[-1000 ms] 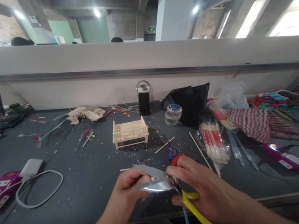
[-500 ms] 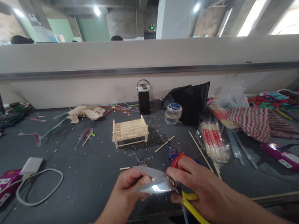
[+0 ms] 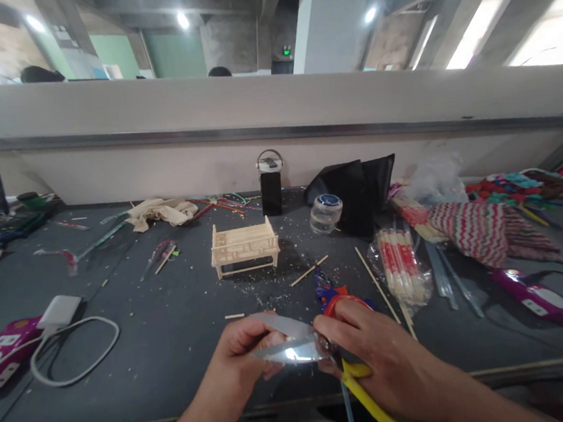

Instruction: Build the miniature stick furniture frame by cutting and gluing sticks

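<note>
In front of the table edge my right hand (image 3: 372, 356) is closed around scissors, whose yellow handle (image 3: 366, 400) points toward me. A red curved part (image 3: 344, 302) shows above its fingers. The wide, shiny blades (image 3: 296, 352) stand apart and point left. My left hand (image 3: 246, 352) is closed near the blade tips, pinching a small piece mostly hidden by fingers and blades; a pale end shows between the blades. A thin translucent strip (image 3: 349, 405) hangs below the right hand. Beyond my hands stands a small wooden stick model (image 3: 245, 248), shaped like a bed frame.
Loose wooden sticks (image 3: 309, 270) and pale crumbs lie around the model. At right are a bag of sticks (image 3: 402, 265), clear strips (image 3: 442, 278) and striped knitting (image 3: 469, 231). A lidded jar (image 3: 325, 213) stands behind. A purple power strip (image 3: 5, 354) with white cable is left.
My hands stay nearly in place. The red part above my right fingers now shows as a longer arc, and the yellow handle has shifted slightly left.
</note>
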The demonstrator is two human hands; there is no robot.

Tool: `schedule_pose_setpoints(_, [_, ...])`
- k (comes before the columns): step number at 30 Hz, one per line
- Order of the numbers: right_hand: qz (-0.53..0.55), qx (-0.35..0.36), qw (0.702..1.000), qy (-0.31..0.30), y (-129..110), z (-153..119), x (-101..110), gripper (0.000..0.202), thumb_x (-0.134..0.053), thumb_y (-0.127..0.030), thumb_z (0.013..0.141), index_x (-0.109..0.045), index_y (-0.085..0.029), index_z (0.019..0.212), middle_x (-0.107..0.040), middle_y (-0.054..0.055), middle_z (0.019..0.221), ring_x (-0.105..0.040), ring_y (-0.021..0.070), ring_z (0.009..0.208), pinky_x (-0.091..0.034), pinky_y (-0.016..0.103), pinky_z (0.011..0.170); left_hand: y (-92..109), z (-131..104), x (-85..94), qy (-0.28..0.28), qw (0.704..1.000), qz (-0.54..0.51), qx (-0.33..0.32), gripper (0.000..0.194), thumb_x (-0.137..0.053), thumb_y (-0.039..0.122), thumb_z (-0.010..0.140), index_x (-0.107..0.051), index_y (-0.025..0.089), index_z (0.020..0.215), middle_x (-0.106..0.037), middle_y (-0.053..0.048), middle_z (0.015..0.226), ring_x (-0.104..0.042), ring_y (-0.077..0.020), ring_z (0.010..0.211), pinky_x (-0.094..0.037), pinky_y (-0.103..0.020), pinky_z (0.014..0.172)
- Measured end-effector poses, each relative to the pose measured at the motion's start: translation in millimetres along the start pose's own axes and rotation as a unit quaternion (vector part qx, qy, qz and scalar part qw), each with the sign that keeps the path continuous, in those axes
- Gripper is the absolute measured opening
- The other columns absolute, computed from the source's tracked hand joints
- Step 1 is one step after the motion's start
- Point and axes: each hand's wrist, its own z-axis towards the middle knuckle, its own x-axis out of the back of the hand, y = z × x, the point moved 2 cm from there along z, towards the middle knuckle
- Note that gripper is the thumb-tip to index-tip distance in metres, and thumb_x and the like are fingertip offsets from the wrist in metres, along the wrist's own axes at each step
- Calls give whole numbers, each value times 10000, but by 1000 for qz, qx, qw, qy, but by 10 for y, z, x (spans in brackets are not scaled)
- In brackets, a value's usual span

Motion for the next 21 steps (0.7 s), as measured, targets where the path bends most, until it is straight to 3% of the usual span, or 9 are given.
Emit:
schedule_pose_setpoints(5, [-61, 17, 998, 23, 19, -31, -47, 523, -563, -99, 676, -485, -224, 1178, -523, 38, 860, -509, 180, 715, -395, 283, 613, -38, -16, 22, 2, 1000, -20, 20, 263, -796, 402, 686, -706, 154, 693, -499, 23, 594, -368, -63, 506, -284, -196, 477])
schedule_pose_setpoints(10, [-83, 39, 993, 81, 34, -26, -110, 550, -524, -83, 638, -481, -236, 1165, -572, 19, 816, -528, 170, 681, -374, 269, 591, -30, -19, 57, -18, 999, -25, 31, 274, -811, 383, 665, -729, 169, 816, -483, 33, 562, -361, -69, 505, -279, -203, 487])
schedule_pose_setpoints(16, [-21, 47, 985, 164, 62, -4, -69, 353, -529, -130, 798, -476, -232, 1132, -553, -1, 776, -519, 149, 673, -360, 253, 593, 59, 4, 3, -36, 993, -75, 79, 227, -784, 328, 688, -665, 136, 673, -436, 40, 550, -299, -58, 503, -235, -194, 476])
schedule_pose_setpoints(21, [-38, 35, 994, 98, 19, 20, -35, 251, -575, -224, 837, -529, -235, 1083, -570, 20, 825, -531, 166, 719, -363, 270, 609, 20, -11, 7, 6, 990, -102, 102, 321, -839, 407, 616, -708, 155, 765, -500, 23, 593, -359, -66, 521, -264, -196, 492])
